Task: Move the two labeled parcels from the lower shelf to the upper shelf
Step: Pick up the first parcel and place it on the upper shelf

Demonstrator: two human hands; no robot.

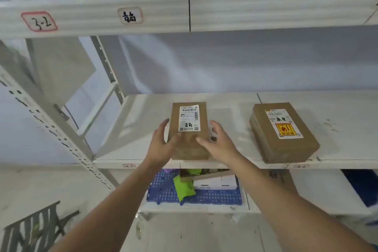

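Observation:
Two brown cardboard parcels lie on the white lower shelf [231, 149]. The left parcel [189, 145] carries a white barcode label with black handwriting. My left hand [161, 145] touches its left side, thumb on top, fingers apart. My right hand [218, 143] rests at its right side, thumb on the top face, fingers spread. The parcel still sits flat on the shelf. The right parcel [283, 131] has a white label with a yellow and red sticker and stands apart from both hands. The upper shelf [266, 12] runs across above, its front edge bearing two handwritten tags.
A slotted grey upright [51, 127] slants at the left. Below the lower shelf a blue perforated crate [216, 194] holds a green bag and small boxes. A dark blue bin [364, 186] sits at the far right, a grey slatted object [34, 229] on the floor.

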